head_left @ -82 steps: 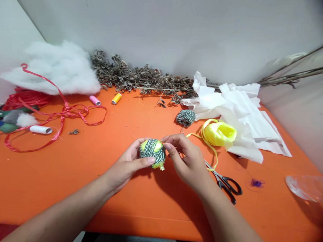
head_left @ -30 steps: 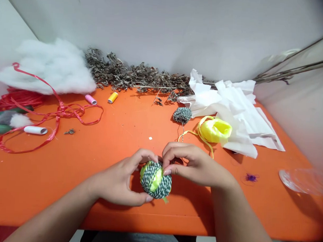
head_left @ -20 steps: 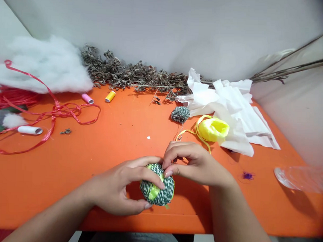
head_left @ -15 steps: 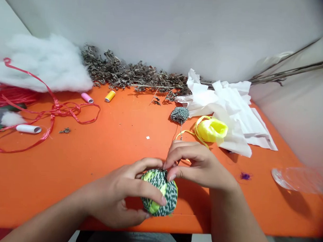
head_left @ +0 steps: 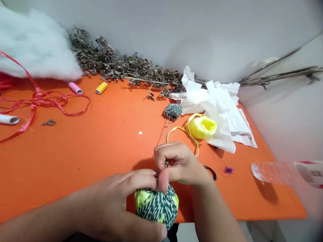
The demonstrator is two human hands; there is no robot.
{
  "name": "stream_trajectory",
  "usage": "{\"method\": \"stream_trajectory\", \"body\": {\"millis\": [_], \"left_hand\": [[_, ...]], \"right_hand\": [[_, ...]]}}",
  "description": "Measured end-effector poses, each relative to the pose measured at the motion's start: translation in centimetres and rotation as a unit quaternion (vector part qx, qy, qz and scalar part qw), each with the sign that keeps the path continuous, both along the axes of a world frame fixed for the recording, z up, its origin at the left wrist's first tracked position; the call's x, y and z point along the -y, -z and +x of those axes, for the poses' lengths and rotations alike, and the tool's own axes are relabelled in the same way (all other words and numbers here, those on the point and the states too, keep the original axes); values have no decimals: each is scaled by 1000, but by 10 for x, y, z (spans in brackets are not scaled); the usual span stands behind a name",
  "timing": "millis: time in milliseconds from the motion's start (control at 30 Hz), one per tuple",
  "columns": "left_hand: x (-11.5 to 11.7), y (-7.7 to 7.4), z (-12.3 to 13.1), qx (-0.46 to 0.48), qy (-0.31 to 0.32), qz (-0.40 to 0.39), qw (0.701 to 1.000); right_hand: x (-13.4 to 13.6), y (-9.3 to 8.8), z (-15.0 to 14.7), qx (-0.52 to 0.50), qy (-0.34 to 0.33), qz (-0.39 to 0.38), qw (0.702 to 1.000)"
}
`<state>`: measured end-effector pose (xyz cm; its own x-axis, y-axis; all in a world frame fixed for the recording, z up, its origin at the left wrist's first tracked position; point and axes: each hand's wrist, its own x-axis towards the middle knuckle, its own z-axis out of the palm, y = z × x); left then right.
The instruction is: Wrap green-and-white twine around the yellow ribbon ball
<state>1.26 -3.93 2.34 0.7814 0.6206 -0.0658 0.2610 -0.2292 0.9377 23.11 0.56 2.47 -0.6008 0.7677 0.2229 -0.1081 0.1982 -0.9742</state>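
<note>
A round ball point(head_left: 158, 207) wrapped in green-and-white twisted cord, with bright yellow patches showing through, sits near the table's front edge. My left hand point(head_left: 121, 200) is closed round its left side, thumb low in front and fingers over the top. At the top of the ball, my right hand point(head_left: 177, 165) pinches the green-and-white cord between thumb and curled fingers. From there the cord point(head_left: 167, 130) runs back to a small bundle point(head_left: 173, 111) of the same cord. Beyond my right hand lies a yellow ribbon roll point(head_left: 203, 127) with a loose tail.
On the orange table point(head_left: 105, 143) lie crumpled white paper point(head_left: 222, 109), dried plant stems point(head_left: 121, 65), white stuffing point(head_left: 31, 46), tangled red ribbon point(head_left: 58, 101), pink point(head_left: 75, 88) and yellow point(head_left: 101, 88) thread spools, and purple thread point(head_left: 229, 170). A clear plastic bottle point(head_left: 273, 172) lies right. A black loop point(head_left: 211, 173) shows beside my right wrist.
The view has shifted right. The ball has tipped and come nearer the front edge, and my left fingers have moved further over its top. My right hand still pinches the cord there.
</note>
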Motion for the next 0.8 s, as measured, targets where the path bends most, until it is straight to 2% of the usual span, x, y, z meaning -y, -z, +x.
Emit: {"method": "stream_trajectory", "body": {"millis": [67,133,200,267,333,433,500,567,600,733,800], "left_hand": [[1,4,2,52,-16,54,997],[2,11,4,137,-40,145,979],[4,16,5,177,-38,198,963],[4,19,5,183,-33,223,957],[4,20,4,189,-18,284,940],[1,20,0,183,15,420,889],[0,20,-2,175,10,476,862],[-1,18,-1,174,-3,487,856],[-1,18,-1,175,-3,474,863],[1,17,1,180,24,365,913],[5,19,0,186,-7,330,926]], "right_hand": [[1,2,-3,-16,4,-20,1000],[4,4,-6,-29,9,-31,999],[6,4,-8,-48,13,-31,998],[9,5,-10,-71,20,-25,997],[11,5,-11,-91,23,-21,995],[11,5,-12,-107,20,-31,994],[10,4,-11,-108,23,-43,993],[9,3,-11,-107,25,-55,992],[9,3,-11,-107,27,-59,992],[10,4,-13,-97,23,-61,993],[11,5,-14,-81,7,-63,995]]}}
